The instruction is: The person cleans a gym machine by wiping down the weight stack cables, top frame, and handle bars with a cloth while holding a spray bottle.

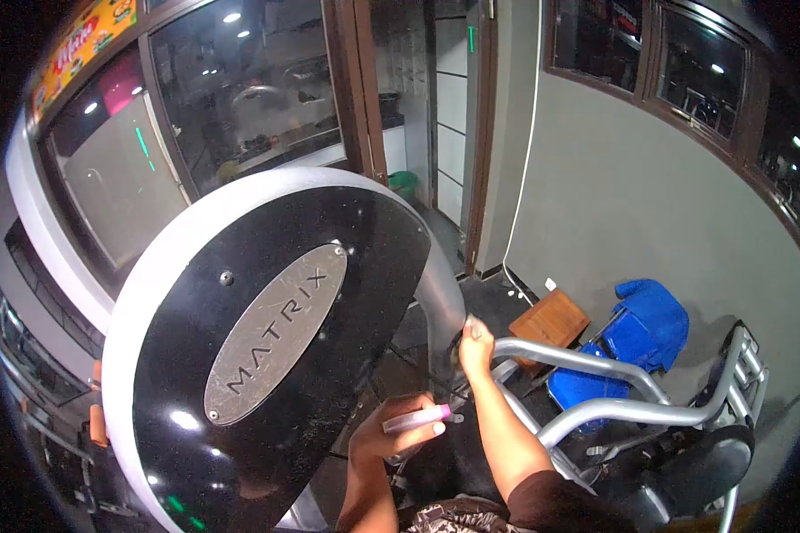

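My left hand [384, 430] is closed around a slim, pale bottle with a pink end [418, 417], held nearly level in front of my body. My right hand [476, 348] reaches further forward, its fingers curled, beside the grey metal upright [442, 311] of the gym machine. Whether it grips the frame or something small is too unclear to tell. Left of both hands stands the machine's large black cover with a white rim [364, 240], bearing an oval MATRIX plate [280, 333].
Silver tubular bars [631, 413] of gym equipment with a black pad [711, 457] stand at the right. Behind them are a blue chair [587, 391] with blue cloth [653, 320] and a brown wooden box [551, 324]. A white cable [526, 178] runs down the grey wall.
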`<state>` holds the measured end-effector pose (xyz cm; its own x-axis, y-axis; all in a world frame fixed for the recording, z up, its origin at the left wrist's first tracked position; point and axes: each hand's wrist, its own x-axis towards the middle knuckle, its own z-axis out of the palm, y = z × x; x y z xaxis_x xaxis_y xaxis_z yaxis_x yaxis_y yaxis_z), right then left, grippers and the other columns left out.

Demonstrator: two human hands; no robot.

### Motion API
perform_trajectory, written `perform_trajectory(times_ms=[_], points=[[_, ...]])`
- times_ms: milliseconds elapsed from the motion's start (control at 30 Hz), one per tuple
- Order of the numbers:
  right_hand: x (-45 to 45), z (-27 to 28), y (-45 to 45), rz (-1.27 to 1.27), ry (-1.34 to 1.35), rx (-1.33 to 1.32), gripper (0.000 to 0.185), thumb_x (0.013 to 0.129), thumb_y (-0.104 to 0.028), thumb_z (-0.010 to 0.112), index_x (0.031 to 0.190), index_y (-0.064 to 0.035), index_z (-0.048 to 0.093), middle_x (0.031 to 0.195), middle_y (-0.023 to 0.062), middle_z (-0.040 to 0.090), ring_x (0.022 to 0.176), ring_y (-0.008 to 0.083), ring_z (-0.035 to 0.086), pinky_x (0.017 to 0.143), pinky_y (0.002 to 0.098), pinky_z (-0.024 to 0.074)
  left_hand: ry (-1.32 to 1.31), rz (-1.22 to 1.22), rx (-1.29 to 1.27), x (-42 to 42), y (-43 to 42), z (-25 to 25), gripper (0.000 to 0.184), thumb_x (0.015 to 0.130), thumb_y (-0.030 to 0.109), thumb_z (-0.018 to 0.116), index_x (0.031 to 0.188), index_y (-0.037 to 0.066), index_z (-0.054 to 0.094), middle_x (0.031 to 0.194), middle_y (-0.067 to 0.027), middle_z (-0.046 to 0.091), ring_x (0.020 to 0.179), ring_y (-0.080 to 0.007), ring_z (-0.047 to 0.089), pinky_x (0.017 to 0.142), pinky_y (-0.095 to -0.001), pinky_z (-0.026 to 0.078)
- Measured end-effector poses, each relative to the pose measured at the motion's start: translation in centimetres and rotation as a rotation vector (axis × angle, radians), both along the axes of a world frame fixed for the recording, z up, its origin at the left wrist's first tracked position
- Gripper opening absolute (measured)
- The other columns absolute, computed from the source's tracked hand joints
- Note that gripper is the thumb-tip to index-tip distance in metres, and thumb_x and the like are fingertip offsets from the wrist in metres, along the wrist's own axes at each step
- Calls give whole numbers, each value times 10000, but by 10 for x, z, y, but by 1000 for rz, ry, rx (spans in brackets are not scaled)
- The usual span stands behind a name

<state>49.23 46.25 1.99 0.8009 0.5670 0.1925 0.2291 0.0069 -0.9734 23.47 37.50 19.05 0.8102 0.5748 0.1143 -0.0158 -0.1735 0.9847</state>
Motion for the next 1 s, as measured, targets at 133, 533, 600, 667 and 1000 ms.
perform_trajectory(times_ms=[133, 533, 600, 667, 1000], points=[[-15, 115, 7, 32, -407, 316, 255, 983, -156, 623, 1156, 11, 711, 1100, 161, 722, 1047, 285, 699, 899, 361, 531, -5, 22, 43, -3, 2, -6, 192, 880, 201, 767, 944, 44, 677, 824, -19, 639, 757, -116, 594, 673, -291, 462], [-23, 38, -17, 73, -828, 287, 535, 686, 75, 740, 1186, -115, 731, 1302, 181, 531, 1167, 381, 545, 947, 430, 474, 56, 73, 122, -4, 5, -13, 221, 874, 219, 782, 953, 37, 686, 814, -28, 657, 730, -124, 599, 657, -298, 484], [-24, 32, -25, 78, -783, 269, 518, 689, 107, 711, 1172, -82, 729, 1277, 195, 540, 1121, 378, 579, 939, 422, 488, 64, 73, 130, -5, 5, -9, 218, 872, 216, 782, 952, 36, 689, 809, -28, 658, 727, -124, 605, 649, -297, 483], [-20, 2, -21, 101, -677, 321, 512, 684, 142, 692, 1162, -40, 718, 1272, 194, 536, 1114, 342, 604, 940, 396, 498, 50, 56, 143, -6, 4, -3, 214, 870, 211, 783, 951, 35, 691, 804, -26, 658, 724, -125, 611, 641, -295, 482], [-37, 73, -11, -20, -507, 317, 362, 910, 34, 672, 1267, -23, 669, 1152, 187, 580, 1046, 325, 615, 937, 392, 507, 39, 36, 80, -8, 3, -16, 232, 871, 196, 790, 988, 27, 684, 830, -23, 661, 752, -113, 612, 668, -288, 482]])
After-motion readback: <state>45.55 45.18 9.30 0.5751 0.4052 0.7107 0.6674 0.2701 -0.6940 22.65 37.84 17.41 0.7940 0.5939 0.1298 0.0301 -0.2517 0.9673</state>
